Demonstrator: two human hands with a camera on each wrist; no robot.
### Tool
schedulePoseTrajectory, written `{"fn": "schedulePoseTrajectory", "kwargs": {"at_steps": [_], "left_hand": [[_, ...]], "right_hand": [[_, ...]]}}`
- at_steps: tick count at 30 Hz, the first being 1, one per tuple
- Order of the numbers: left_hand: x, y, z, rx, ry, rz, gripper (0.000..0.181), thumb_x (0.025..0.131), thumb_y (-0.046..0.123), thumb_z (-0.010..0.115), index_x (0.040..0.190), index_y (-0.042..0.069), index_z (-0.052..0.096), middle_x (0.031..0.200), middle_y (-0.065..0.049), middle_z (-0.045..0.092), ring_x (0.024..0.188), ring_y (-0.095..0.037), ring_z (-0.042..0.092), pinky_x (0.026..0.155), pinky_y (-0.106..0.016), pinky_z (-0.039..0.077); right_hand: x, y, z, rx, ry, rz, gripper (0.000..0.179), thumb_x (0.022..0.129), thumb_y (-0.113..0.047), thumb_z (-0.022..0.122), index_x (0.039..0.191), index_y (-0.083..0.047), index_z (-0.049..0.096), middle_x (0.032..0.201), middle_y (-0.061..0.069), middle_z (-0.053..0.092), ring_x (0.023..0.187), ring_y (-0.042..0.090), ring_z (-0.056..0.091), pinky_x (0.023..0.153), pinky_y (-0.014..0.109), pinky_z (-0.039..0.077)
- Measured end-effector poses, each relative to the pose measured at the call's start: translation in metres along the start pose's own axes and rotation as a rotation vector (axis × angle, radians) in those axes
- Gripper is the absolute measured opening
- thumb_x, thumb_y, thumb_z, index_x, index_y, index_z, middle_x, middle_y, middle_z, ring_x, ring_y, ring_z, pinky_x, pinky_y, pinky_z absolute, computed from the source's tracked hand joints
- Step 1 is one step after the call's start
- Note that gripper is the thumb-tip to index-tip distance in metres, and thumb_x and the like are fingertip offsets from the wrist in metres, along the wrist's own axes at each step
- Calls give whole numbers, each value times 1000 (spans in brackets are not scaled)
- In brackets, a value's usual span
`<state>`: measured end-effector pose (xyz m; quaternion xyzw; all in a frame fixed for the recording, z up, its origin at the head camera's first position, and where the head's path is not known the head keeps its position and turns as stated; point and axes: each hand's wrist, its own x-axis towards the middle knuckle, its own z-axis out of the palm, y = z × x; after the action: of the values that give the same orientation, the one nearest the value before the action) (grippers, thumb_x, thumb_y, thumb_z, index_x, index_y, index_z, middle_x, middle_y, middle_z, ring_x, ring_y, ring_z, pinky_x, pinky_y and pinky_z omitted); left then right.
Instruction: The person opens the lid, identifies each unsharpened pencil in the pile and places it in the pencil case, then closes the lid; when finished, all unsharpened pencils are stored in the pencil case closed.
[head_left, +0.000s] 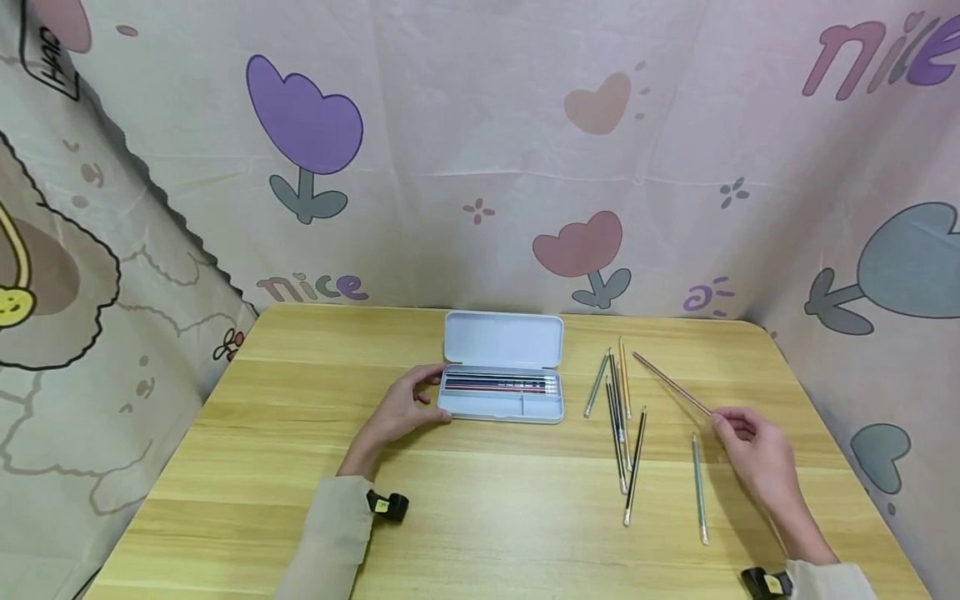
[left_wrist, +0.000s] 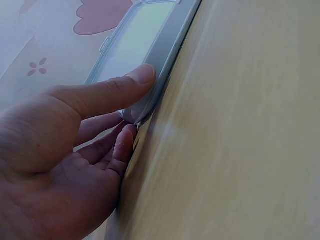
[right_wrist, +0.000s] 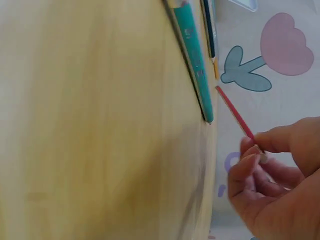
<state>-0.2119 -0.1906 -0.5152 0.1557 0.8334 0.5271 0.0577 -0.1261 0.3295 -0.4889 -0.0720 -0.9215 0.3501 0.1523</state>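
A white pencil case lies with its lid raised at the back of the table, a row of pencils in its rear compartment. My left hand grips the case's left end, thumb on the front corner and fingers curled at the side. In my right hand a red pencil is pinched near its end between thumb and fingers, its other end pointing back and left. The right wrist view shows that red pencil too. Below the right hand lies a teal pencil.
Several loose pencils in dark, green and yellow lie between the case and my right hand, some crossing. A dark pencil lies nearer the front. A printed cloth hangs behind the wooden table.
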Motion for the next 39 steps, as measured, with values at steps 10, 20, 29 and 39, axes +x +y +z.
{"fn": "schedulePoseTrajectory", "kwargs": {"at_steps": [10, 20, 29, 39], "left_hand": [[0, 0, 0, -10, -7, 3, 84, 74, 8, 91, 148, 1, 51, 139, -14, 57, 119, -30, 53, 93, -37, 49], [-2, 0, 3, -31, 0, -10, 84, 75, 8, 91, 148, 2, 50, 139, -15, 57, 119, -32, 54, 96, -46, 48], [-2, 1, 1, -10, -3, -19, 85, 74, 9, 91, 148, 3, 51, 140, -14, 58, 117, -29, 54, 93, -36, 49], [-1, 0, 1, 4, 2, -21, 83, 74, 8, 91, 148, 3, 52, 139, -15, 58, 116, -30, 54, 91, -33, 49]], "right_hand": [[10, -15, 3, 420, 285, 158, 17, 94, -4, 71, 106, 7, 71, 79, -11, 73, 65, 1, 68, 61, 14, 54], [15, -37, 7, 837, 312, -27, 23, 94, 5, 68, 110, 21, 64, 91, 8, 75, 76, 13, 72, 68, 21, 57], [16, -61, 26, 900, 193, -51, 22, 97, 7, 63, 112, 23, 63, 90, 13, 73, 74, 13, 69, 66, 23, 57], [20, -76, 47, 851, 117, 23, 23, 95, 3, 68, 111, 19, 64, 88, 9, 75, 73, 14, 70, 67, 24, 58]]}}
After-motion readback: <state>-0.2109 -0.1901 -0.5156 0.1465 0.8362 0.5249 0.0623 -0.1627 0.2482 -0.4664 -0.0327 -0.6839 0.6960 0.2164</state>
